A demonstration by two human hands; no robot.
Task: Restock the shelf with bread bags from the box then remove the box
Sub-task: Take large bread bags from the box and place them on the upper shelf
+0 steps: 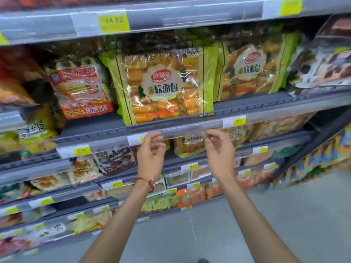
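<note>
A green-edged bread bag stands upright at the front of the grey shelf, with a second like it to its right, further back. My left hand and my right hand hover just below that shelf's front rail, apart from the bags. Both hands are empty with fingers loosely curled and spread. A red string bracelet circles my left wrist. No box is in view.
A red-labelled snack bag stands left of the bread bag. More green bread bags sit on the shelf below, behind my hands. Lower shelves hold several packets. Yellow price tags line the rails. Grey floor lies at the right.
</note>
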